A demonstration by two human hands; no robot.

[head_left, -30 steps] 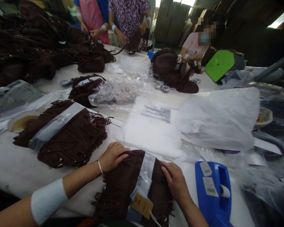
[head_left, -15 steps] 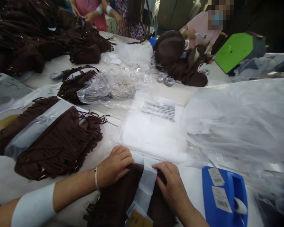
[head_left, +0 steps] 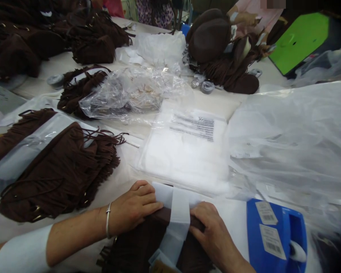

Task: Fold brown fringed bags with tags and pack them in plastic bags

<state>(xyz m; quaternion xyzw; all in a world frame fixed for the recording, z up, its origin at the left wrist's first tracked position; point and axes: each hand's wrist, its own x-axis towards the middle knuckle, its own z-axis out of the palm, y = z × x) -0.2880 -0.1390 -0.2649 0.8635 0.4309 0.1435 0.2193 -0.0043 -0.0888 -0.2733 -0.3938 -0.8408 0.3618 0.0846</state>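
- Here's the brown bag (head_left: 136,246), fringed and dark, at the near middle of the table (head_left: 233,101), its lower end cut off by the bottom of the view.
- A pale strip (head_left: 179,214) runs over the bag's top edge and down its front, crossing a tag (head_left: 160,266) that barely shows.
- The left hand (head_left: 139,206) curls over the top edge, fingers bent, gripping left of the strip; the right hand (head_left: 211,229) pinches the same edge on the other side, thumb towards us.
- Watch that strip! An uneven pull from either hand could, I'd judge, skew it or crease it, and loose fringe could get caught beneath.
- Just beyond the knuckles lies a white printed packet (head_left: 187,151); a forward push could ruck its near edge, so there's little room ahead.
- To the right, the blue tape holder (head_left: 255,235), with its two labels, sits near the right wrist; a wide elbow swing could knock it.
- Further right, a clear plastic sheet (head_left: 295,140) spreads loosely, easy to snag.
- Left is roomier: a pale gap separates the hands from a second bag (head_left: 59,178), though its fringe spills inward.
- Farther off, crumpled plastic (head_left: 127,93) closes in the far left, and a co-worker's hand (head_left: 248,19) is well apart.
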